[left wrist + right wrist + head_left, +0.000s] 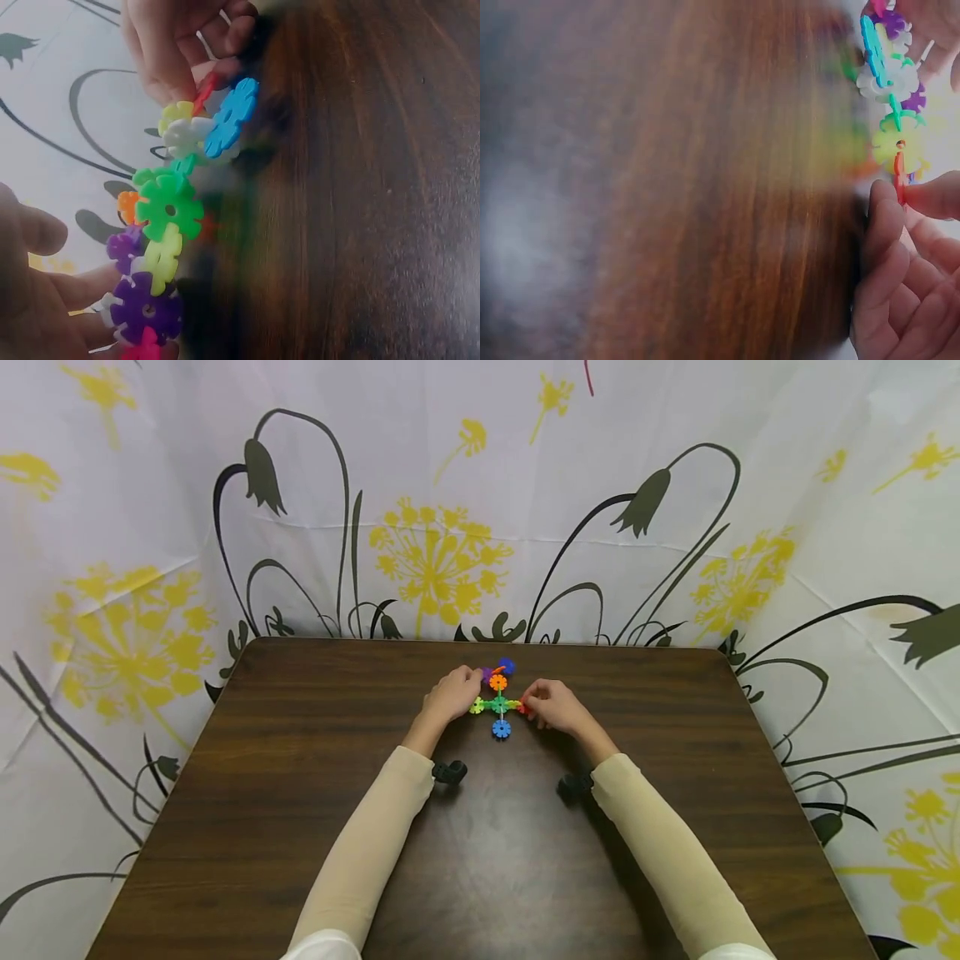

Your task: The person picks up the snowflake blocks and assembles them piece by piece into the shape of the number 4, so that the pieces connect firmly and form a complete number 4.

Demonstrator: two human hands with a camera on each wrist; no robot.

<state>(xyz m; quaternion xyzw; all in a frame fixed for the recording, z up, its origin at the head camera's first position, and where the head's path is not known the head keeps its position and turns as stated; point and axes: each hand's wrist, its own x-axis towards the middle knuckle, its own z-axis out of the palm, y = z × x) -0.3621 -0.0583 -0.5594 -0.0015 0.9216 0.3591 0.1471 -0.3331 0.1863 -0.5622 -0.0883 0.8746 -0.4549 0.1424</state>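
Note:
A construction of interlocking plastic flower discs is between the two hands, over the far part of the table. A green disc forms its middle, with a blue disc on the near side and an orange disc on the far side. My right hand pinches a red disc at the right end between thumb and finger. On the other end, my left hand holds the construction by its purple disc, fingers behind it; a pink disc sits beside them.
The dark wooden table extends toward the body, its far edge just beyond the hands. Behind it hangs a white cloth with flower prints. A black wrist camera is strapped near the left hand, another black camera near the right.

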